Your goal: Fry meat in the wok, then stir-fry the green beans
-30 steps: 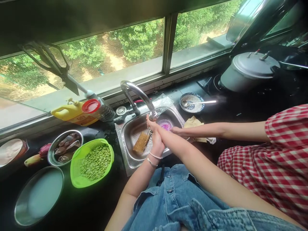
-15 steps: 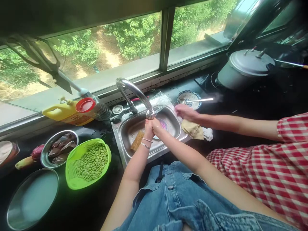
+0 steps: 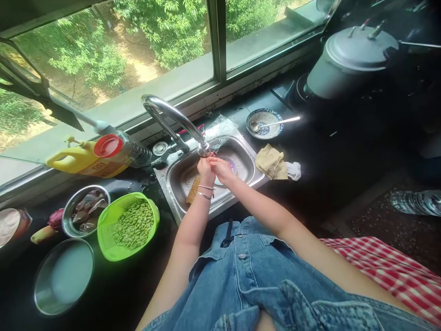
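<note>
Under the curved chrome faucet [image 3: 175,112], my left hand [image 3: 206,171] and my right hand [image 3: 223,170] meet above the sink [image 3: 247,158]. The right hand's fingers stretch across to the left hand and touch it. Most of the left fingers are hidden, so their pose is unclear. No object shows in either hand. Two bracelets circle my left wrist. Below the hands, a brown sponge [image 3: 193,189] and a partly covered bowl with a purplish pattern [image 3: 233,166] lie in the basin.
Left of the sink stand a green colander [image 3: 106,246] of beans, metal bowls, a yellow jug [image 3: 82,158] and a red-lidded bottle [image 3: 108,146]. To the right are a folded cloth [image 3: 272,162], a patterned bowl [image 3: 265,131] with a spoon, and a pressure cooker [image 3: 351,59]. Checkered red fabric [image 3: 389,266] shows at lower right.
The other person's arm, which reached in beside the sink, has withdrawn, and their checkered clothing has moved down and right. My hands stay together under the faucet; the view has shifted.
</note>
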Tool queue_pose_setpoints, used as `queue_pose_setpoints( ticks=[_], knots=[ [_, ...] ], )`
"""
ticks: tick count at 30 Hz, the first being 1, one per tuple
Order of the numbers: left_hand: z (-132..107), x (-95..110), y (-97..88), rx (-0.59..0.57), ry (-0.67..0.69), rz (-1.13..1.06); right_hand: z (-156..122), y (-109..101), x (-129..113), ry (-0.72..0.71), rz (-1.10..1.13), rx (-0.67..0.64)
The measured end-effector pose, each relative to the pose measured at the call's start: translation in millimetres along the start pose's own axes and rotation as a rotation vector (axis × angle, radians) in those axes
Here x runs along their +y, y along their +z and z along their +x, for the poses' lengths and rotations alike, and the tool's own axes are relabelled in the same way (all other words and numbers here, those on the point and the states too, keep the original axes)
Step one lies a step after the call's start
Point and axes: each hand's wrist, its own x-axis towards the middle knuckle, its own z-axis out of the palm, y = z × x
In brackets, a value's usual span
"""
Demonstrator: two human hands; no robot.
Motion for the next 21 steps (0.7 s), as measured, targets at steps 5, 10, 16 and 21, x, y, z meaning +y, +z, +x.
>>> queue_pose_setpoints(
  ticks=[5, 10, 16, 21],
  knots=[
    [4, 6, -9.4, -0.079, 0.008, -0.02, -4, 0, 5, -0.012, 0.064, -0.055],
    [2, 9, -10.3, -0.119, -0.041, -0.06, -3, 6, 3, -0.021, 0.05, -0.036],
    [-4, 14, -15.1, -0.115, -0.111, -0.049, -6, 8, 7, -0.024, 0.065, -0.024],
    [-7, 12, -14.0, -0.124, -0.166, 0.016, -12, 3, 11, -0.043, 0.061, -0.009]
  ],
)
